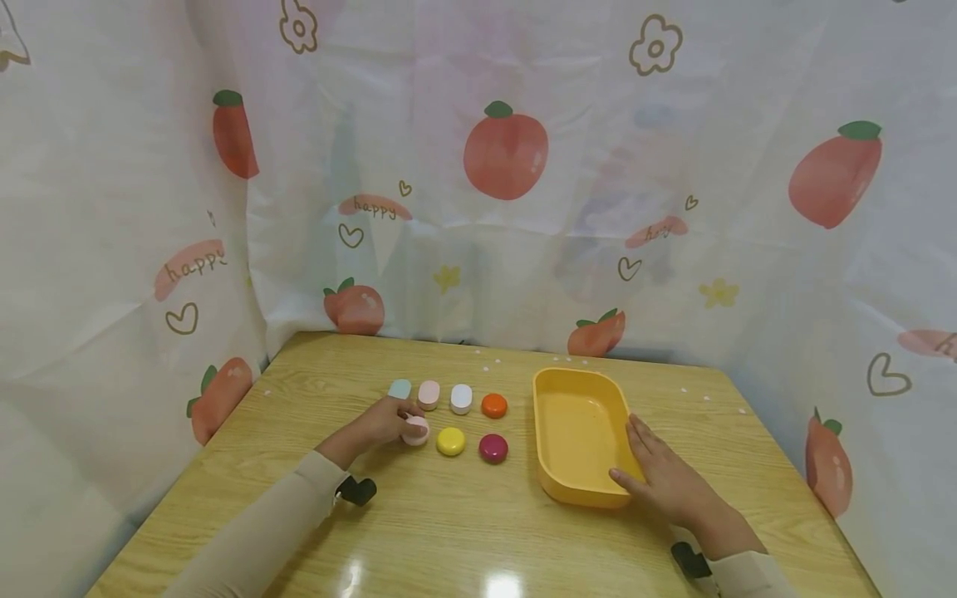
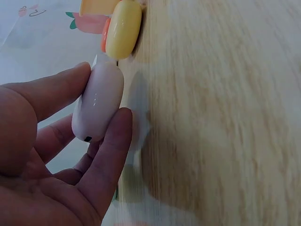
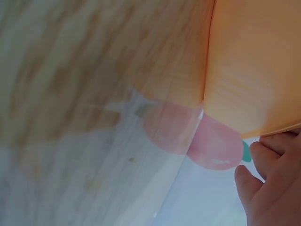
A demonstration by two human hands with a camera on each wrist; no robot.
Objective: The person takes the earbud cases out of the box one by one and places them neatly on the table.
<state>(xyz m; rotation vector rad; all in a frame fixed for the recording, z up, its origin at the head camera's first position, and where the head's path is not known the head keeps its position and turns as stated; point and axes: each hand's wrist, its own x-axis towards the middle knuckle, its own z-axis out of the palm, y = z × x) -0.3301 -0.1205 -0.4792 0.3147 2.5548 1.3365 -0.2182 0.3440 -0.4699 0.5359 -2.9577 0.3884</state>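
In the head view, my left hand point(image 1: 383, 420) is at the left end of a group of small glossy cases. Its thumb and fingers pinch a round pale pink case point(image 1: 416, 431). Seen close in the left wrist view, that pale pink case point(image 2: 99, 101) is smooth and rounded, with a small dark notch at its lower end. My right hand point(image 1: 676, 486) lies against the right side of a yellow-orange plastic bin point(image 1: 586, 497), fingers extended and thumb by the rim. The right wrist view shows the fingers touching the bin's wall point(image 3: 254, 61).
Beside the pinched case lie a round yellow case point(image 1: 451, 442) and a magenta one point(image 1: 493, 448). Behind are an orange round case point(image 1: 494, 405) and oblong white point(image 1: 461, 399), pink point(image 1: 429, 394) and mint point(image 1: 399, 389) cases. A fruit-printed curtain point(image 1: 463, 266) borders the wooden table point(image 1: 449, 531).
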